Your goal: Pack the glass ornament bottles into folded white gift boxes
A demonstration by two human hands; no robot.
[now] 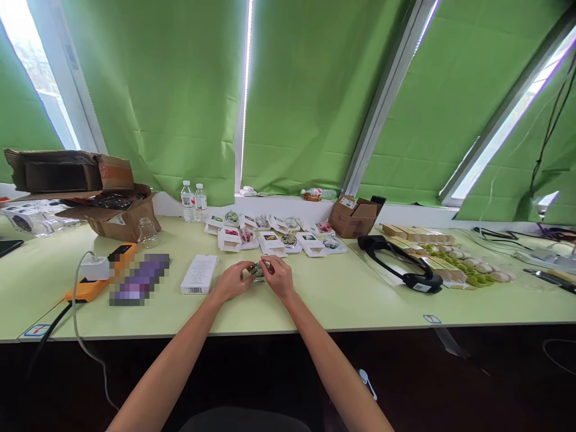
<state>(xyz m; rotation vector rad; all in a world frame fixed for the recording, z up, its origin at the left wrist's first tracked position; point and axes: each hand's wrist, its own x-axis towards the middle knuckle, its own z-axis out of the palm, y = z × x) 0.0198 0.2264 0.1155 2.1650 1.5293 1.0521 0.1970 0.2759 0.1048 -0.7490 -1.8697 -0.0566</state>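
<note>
A small shiny grey-green item (258,273), partly hidden by fingers, is on or just over the table (315,300) between my hands. From its left side my left hand (234,280) grips it, thumb and fingers closed in. My right hand (278,277) pinches it at the right and top. What kind of item it is cannot be made out. To the left of my left hand lies a white box (200,274) with a barcode on its near end. Beyond my hands, several white open boxes (272,243) lie in two rows, with small round glassy pieces beside them.
Left: an orange power strip (90,291) with a charger, a glass jar (147,233), brown cartons (119,219). At the back: two water bottles (188,203). Right: a cardboard box (354,217), a black headset (400,264), and rows of small yellowish boxes (443,267).
</note>
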